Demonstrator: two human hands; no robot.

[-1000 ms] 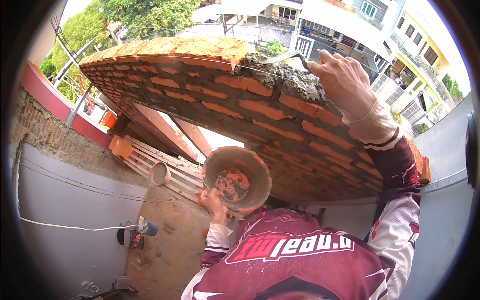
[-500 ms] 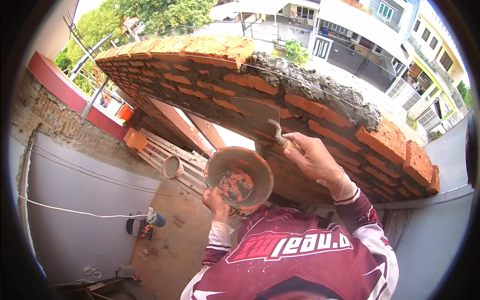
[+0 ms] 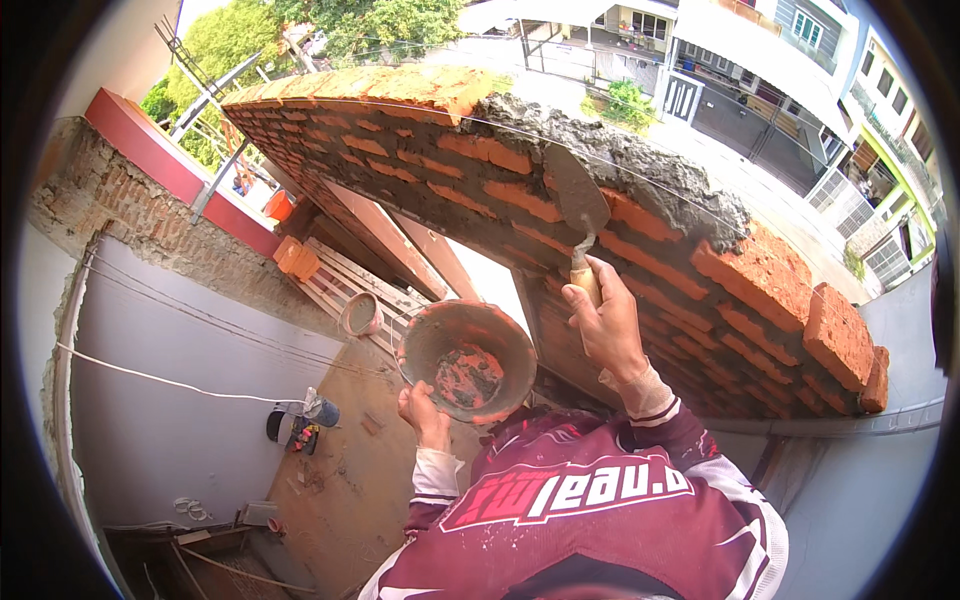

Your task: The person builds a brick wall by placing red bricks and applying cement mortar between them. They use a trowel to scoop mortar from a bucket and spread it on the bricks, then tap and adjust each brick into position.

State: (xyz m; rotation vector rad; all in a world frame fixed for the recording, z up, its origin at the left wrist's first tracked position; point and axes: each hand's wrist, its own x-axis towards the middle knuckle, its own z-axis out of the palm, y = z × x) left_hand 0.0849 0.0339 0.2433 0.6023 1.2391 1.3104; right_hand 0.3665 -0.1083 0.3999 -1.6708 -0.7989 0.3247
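Observation:
My left hand grips the near-left rim of an orange bucket, which is tilted so its mortar-smeared inside shows. Little but grey residue lies on its bottom. In my right hand is the wooden handle of a trowel. The trowel's blade points up against the upper face of a brick wall, just below a thick bed of wet grey mortar on the wall's top. To the right of this mortar sit orange bricks; a row of bricks caps the left part.
A thin string line runs along the wall top. Below stand a wooden plank platform, a small bucket and stacked bricks. A white cable hangs at left. Beyond the wall lies a street with houses.
The trowel has swung from pointing left to pointing up, and its blade has risen toward the mortar bed. My left hand still holds the bucket. The view has shifted slightly.

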